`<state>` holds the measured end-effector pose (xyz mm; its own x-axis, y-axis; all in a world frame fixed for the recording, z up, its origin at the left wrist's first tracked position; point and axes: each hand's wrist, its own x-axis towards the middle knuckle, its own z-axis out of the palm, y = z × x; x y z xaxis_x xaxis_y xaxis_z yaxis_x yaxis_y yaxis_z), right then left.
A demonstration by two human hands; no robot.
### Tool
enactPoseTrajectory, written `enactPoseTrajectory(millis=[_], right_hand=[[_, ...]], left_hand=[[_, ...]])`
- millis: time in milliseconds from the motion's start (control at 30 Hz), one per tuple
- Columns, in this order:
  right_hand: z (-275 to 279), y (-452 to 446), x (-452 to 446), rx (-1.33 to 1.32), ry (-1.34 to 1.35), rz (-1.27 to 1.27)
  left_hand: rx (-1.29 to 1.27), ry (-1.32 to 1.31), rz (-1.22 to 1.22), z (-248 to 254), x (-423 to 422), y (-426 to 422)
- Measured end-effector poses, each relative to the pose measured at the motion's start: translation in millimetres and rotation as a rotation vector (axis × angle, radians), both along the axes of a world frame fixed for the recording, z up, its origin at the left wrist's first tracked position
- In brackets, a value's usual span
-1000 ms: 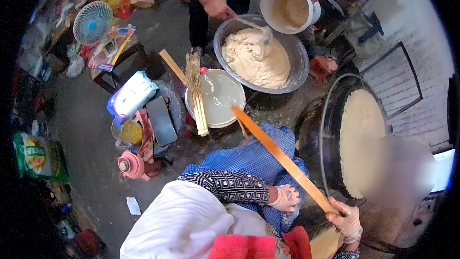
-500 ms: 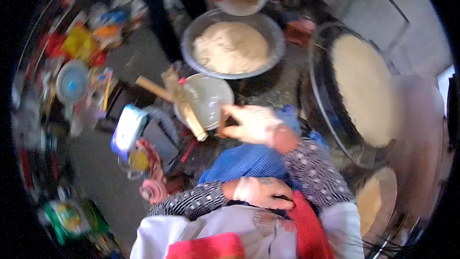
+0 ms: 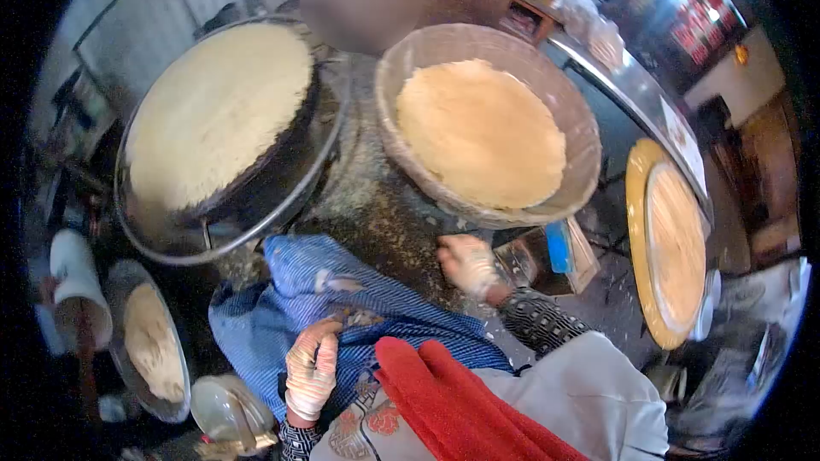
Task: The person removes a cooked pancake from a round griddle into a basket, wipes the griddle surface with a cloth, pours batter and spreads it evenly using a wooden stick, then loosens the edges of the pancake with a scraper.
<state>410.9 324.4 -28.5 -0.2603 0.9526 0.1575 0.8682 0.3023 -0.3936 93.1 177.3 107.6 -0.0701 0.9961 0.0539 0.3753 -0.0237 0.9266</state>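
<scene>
My left hand (image 3: 312, 367), in a pale stained glove or wrap, is low at the blue cloth (image 3: 418, 316) over my lap. Its fingers are bent together beside a small brownish patch or piece; what they hold, I cannot make out. My right hand (image 3: 468, 265) reaches down, fingers loosely apart, in front of a large round basket (image 3: 585, 179). A small box with a blue patch (image 3: 559, 248) stands beside that hand. In the basket lies a tan, flat round layer (image 3: 483, 132). A pale round sheet (image 3: 226, 111) covers the dark griddle to the left.
A metal ring (image 3: 162, 258) surrounds the griddle. At lower left are a basin of pale dough or flour (image 3: 154, 350), a white bucket (image 3: 77, 265) with a person's arm at it, and a bowl (image 3: 218, 405). A yellow-rimmed round board (image 3: 647, 290) stands right.
My view has swung right, bringing the basket and round board into sight. My right hand has left the bowl area and is now low by the basket; my left hand is at the blue cloth.
</scene>
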Motion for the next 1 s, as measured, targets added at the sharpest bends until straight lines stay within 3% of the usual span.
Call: enactPoseTrajectory(millis=[33, 100, 167, 233, 300, 400, 467, 500, 533, 600, 633, 700, 767, 800, 867, 900, 1000], right_hand=[[-12.8, -3.8, 46.6, 0.073, -0.103, -0.169], [-15.4, -11.7, 134.6, -0.149, -0.234, -0.454], [-52.4, -26.0, 214.8, -0.066, -0.326, -0.768], [-77.0, -28.5, 266.0, -0.325, -0.183, -0.994], [-106.8, -30.8, 275.6, -0.494, -0.569, -1.032], [-148.1, -29.7, 286.4, -0.293, -0.662, -1.062], [-243.0, -60.8, 309.9, 0.282, -0.794, -1.001], [-217.2, -55.1, 277.7, 0.343, -0.763, -1.014], [-185.3, -65.3, 247.2, -0.003, -0.487, -0.978], [-193.8, -102.1, 253.1, -0.526, -0.399, -0.149], [-168.4, -109.1, 191.6, -0.373, -0.422, -0.140], [-23.9, -78.3, 67.6, -0.613, 0.027, -0.280], [22.0, -40.4, 4.7, -0.449, 0.589, -0.219], [36.9, -15.8, -18.9, -0.423, 0.743, -0.137], [80.6, 29.1, -74.7, -0.541, 1.129, 0.040], [92.6, 52.2, -101.9, -0.597, 1.159, 0.130], [102.6, 103.2, -188.2, 0.160, 0.541, 0.620]], left_hand=[[0.001, 0.008, -0.024, -0.9, 9.0, 10.4], [0.024, 0.056, -0.147, -1.0, 12.8, 23.6], [0.036, 0.133, -0.260, -2.5, 30.1, 41.4], [0.089, 0.245, -0.368, 7.5, 51.3, 59.7], [0.152, 0.262, -0.471, -5.2, 64.2, 72.7], [0.162, 0.316, -0.556, -6.1, 71.9, 84.2], [0.154, 0.433, -0.609, -0.9, 64.4, 91.2], [0.157, 0.447, -0.573, -8.9, 60.3, 88.7], [0.216, 0.450, -0.529, -10.3, 52.1, 80.9], [0.126, 0.405, -0.532, -25.9, 28.9, 73.7], [0.075, 0.399, -0.523, -28.5, 19.9, 68.9], [0.092, 0.407, -0.502, -34.8, 7.0, 59.4], [0.077, 0.418, -0.477, -32.9, -6.2, 49.3], [0.060, 0.429, -0.456, -28.2, -11.8, 46.9], [0.113, 0.465, -0.382, -15.4, -25.9, 34.0], [0.159, 0.513, -0.350, -16.5, -34.1, 28.3], [0.111, 0.523, -0.247, -17.6, -57.7, 12.6]])
